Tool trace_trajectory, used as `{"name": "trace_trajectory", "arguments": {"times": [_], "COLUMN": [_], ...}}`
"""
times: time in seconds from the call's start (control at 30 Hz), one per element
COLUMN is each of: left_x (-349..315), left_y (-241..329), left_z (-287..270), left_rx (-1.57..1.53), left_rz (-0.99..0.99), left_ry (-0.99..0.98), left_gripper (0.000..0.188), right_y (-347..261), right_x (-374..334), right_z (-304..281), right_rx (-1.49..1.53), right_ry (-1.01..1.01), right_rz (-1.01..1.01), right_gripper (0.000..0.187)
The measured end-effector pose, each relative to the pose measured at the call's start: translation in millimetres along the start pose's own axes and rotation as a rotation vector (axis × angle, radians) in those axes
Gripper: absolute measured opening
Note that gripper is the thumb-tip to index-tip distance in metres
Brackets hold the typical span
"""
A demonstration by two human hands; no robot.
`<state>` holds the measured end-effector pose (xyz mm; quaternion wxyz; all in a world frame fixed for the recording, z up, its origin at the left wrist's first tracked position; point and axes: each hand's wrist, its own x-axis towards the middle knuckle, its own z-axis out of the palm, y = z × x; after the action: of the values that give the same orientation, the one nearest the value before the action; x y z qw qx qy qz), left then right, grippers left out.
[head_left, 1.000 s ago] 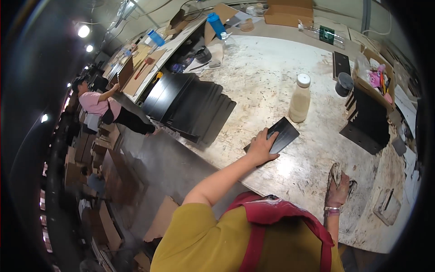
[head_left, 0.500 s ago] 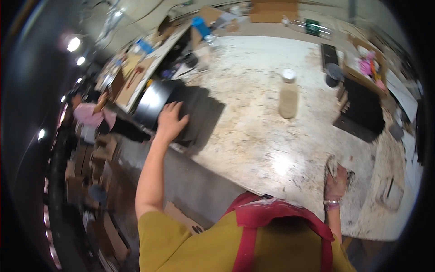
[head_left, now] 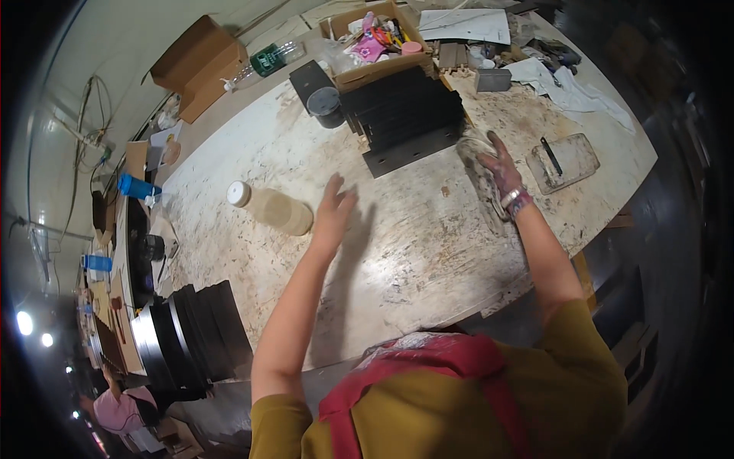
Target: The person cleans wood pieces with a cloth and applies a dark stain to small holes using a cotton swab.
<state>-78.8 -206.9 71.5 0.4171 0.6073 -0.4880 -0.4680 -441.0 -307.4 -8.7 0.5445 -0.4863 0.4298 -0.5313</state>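
My left hand is raised over the table with its fingers apart and nothing in it. It is just right of a bottle with a white cap and pale cloudy contents. Dark stains cover my right hand, which grips a dirty grey rag against the tabletop. Beyond and left of that hand lies a stack of flat black plates; the nearest plate shows small holes. Another stack, of dark sheets, some shiny and curved, sits at the table's left edge.
The stained white table holds a dark lidded tub, a carton of odds and ends and a grey block. A smeared shallow container lies right of my right hand. A person in pink is at far left.
The view has swung to the right. My left hand has left the dark sheets at the left and now hangs over mid-table. The right hand with the rag is now near the black plates.
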Motion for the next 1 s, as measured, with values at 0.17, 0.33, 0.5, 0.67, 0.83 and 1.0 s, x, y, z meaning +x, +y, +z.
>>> {"name": "trace_trajectory", "arguments": {"times": [0.17, 0.33, 0.5, 0.67, 0.83, 1.0], "left_x": [62, 21, -64, -112, -148, -143], "left_y": [-20, -13, -41, -26, -58, -71], "left_z": [46, 34, 26, 45, 29, 21], "left_rx": [0.273, -0.083, -0.656, -0.791, -0.700, -0.740], "left_rz": [0.016, -0.097, -0.438, -0.535, -0.619, -0.554], "left_ry": [0.010, -0.018, -0.099, 0.021, 0.023, -0.054], "left_gripper": [0.050, 0.036, 0.027, 0.023, 0.023, 0.026], "right_y": [6, 15, -55, -37, 10, -58], "right_x": [26, -6, -63, -150, -77, -75], "right_z": [21, 18, 38, 197, 104, 139], "right_rx": [0.282, 0.115, -0.316, -1.118, -1.537, -1.281], "right_ry": [-0.171, -0.126, -0.074, -0.716, -0.316, -0.299], "right_rz": [0.238, 0.311, 0.161, -0.569, -0.572, -0.336], "right_gripper": [0.072, 0.071, 0.063, 0.038, 0.033, 0.031]}}
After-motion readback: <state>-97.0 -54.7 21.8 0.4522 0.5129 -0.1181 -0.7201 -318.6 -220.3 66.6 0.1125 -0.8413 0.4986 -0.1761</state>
